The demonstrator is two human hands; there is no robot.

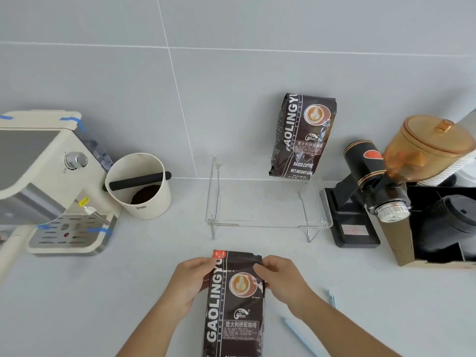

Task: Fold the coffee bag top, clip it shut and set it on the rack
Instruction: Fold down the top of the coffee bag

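A dark brown coffee bag [235,313] lies flat on the counter in front of me, its top pointing away. My left hand [192,279] grips the bag's upper left edge and my right hand [279,278] pinches its upper right edge. The top strip of the bag stands flat between my fingers. A clear acrylic rack [268,222] stands behind the bag, and a second identical coffee bag [302,136] sits upright on its back right part against the wall. Two light blue clips, one [300,336] at the lower right and another [331,297] above it, lie on the counter right of my right arm.
A cream espresso machine [51,181] stands at the left, with a cream knock box [139,186] holding grounds beside it. A black grinder [371,191] with an amber hopper stands right of the rack. A cardboard box [401,243] of black lids sits at the far right.
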